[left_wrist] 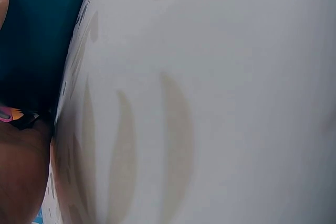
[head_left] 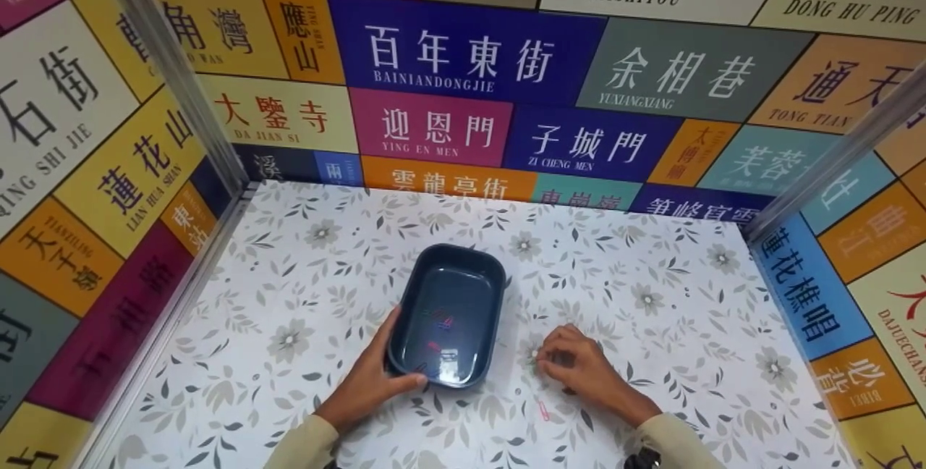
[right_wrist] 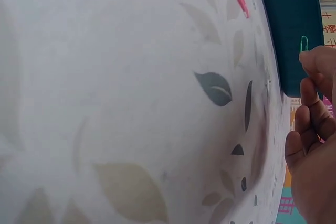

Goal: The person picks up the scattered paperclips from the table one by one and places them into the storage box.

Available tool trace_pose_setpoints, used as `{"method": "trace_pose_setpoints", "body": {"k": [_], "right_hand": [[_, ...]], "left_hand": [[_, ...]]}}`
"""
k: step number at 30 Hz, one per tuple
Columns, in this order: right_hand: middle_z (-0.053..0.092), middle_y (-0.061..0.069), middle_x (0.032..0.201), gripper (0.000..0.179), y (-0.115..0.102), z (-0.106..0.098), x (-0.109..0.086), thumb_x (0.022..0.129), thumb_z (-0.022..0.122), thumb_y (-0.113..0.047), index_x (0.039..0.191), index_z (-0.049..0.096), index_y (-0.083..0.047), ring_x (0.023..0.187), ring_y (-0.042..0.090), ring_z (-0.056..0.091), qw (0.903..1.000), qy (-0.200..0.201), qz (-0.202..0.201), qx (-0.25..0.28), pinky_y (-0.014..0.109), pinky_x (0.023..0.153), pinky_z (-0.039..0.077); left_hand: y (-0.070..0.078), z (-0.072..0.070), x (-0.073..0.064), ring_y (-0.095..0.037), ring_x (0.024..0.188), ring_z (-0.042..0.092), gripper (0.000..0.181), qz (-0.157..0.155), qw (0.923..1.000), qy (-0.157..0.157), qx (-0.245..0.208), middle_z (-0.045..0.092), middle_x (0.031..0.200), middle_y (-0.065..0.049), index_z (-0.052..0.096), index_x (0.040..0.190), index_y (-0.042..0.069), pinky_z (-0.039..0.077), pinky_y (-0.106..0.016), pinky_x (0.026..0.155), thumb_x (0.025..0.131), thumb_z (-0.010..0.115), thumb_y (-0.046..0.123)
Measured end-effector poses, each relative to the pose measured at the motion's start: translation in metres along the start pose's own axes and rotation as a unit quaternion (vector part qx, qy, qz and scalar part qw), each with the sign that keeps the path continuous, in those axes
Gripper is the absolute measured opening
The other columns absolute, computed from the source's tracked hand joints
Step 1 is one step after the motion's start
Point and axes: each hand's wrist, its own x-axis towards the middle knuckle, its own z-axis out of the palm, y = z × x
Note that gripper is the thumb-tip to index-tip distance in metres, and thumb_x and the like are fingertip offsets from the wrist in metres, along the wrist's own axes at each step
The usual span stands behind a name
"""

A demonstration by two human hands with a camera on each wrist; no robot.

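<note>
A dark blue rectangular dish [head_left: 466,295] stands on the table with several small coloured paper clips [head_left: 443,319] inside. My left hand [head_left: 370,381] grips its near left corner, thumb over the rim and fingers along the outer wall. To the right of the dish, my right hand [head_left: 587,369] is above the tabletop. In the right wrist view it pinches a green paper clip [right_wrist: 304,44] between thumb and forefinger, the other fingers curled. A pink paper clip [head_left: 544,411] lies on the table between the dish and the right forearm.
The table wears a white cover [head_left: 289,288] printed with grey flowers and leaves. Panels of colourful street-name signs [head_left: 463,49] rise behind it and at both sides. Metal corner posts [head_left: 173,71] stand at the back corners.
</note>
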Motion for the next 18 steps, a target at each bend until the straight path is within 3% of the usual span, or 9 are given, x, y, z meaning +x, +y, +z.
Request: {"method": "trace_pose_setpoints", "body": {"k": [4,13,18], "right_hand": [[0.074,0.007,0.093,0.026,-0.007,0.000,0.005,0.082,0.087,0.013,0.091,0.081,-0.011,0.089,0.025,0.065,0.9995,0.003,0.028,0.012,0.019,0.085,0.049],[0.075,0.006,0.096,0.023,-0.018,0.001,0.016,0.086,0.088,0.007,0.092,0.082,-0.014,0.087,0.029,0.064,0.9976,0.003,0.067,0.013,0.037,0.075,0.050],[0.075,0.007,0.095,0.019,-0.022,0.003,0.022,0.089,0.087,0.004,0.092,0.082,-0.014,0.087,0.030,0.064,0.9957,-0.005,0.086,0.034,0.039,0.076,0.050]], "left_hand": [[-0.001,0.001,0.000,-0.032,0.168,0.016,0.129,0.002,1.0000,0.004,-0.002,0.016,0.184,-0.005,0.011,0.179,0.022,0.013,-0.058,0.135,0.084,0.098,0.032],[0.000,0.000,0.000,-0.030,0.168,0.017,0.129,0.009,1.0000,0.001,0.001,0.017,0.184,-0.004,0.011,0.179,0.021,0.014,-0.056,0.135,0.085,0.098,0.031],[0.000,0.000,0.000,-0.031,0.169,0.016,0.129,0.006,1.0000,-0.002,-0.001,0.015,0.184,-0.003,0.010,0.180,0.022,0.014,-0.057,0.135,0.085,0.098,0.031]]}}
